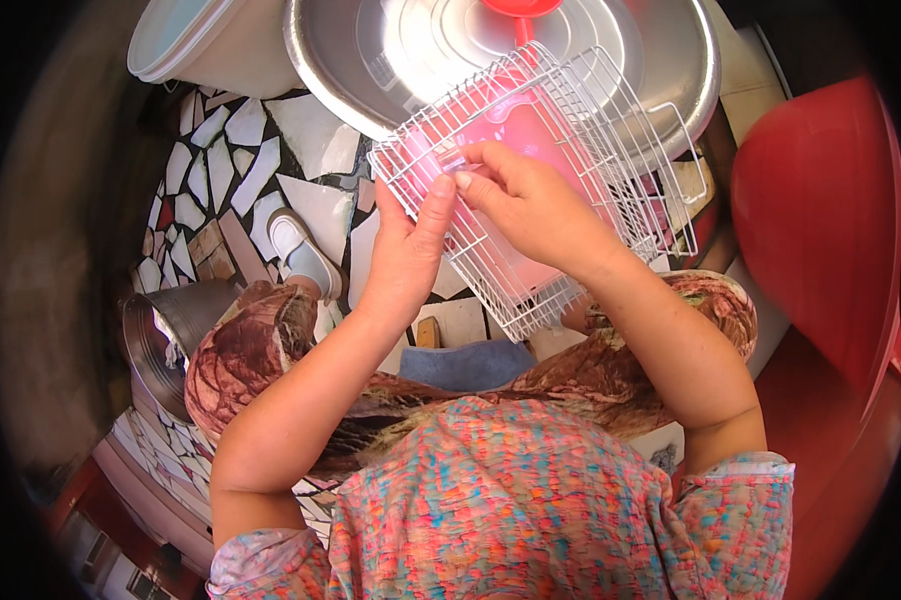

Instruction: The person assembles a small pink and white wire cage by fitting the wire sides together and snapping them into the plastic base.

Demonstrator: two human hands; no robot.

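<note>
A white wire cage (490, 290) is tilted over my lap, with a pink plastic panel (515, 135) showing through its bars. My left hand (410, 235) grips the cage's left side, its thumb on the wires and the other fingers mostly hidden behind. Close to that thumb, my right hand (520, 195) pinches a small clear pinkish piece (450, 157) against the bars. I cannot tell whether the piece is fastened to the wire. Hinged-looking wire frames (682, 180) stick out on the cage's right side.
A large metal basin (335, 60) lies beyond the cage, with a red ladle-like scoop (522, 8) in it. A whitish bucket (240, 50) is at upper left, a dark bin (150, 350) at left, and a big red basin (810, 230) at right. Broken tiles pave the floor (315, 130).
</note>
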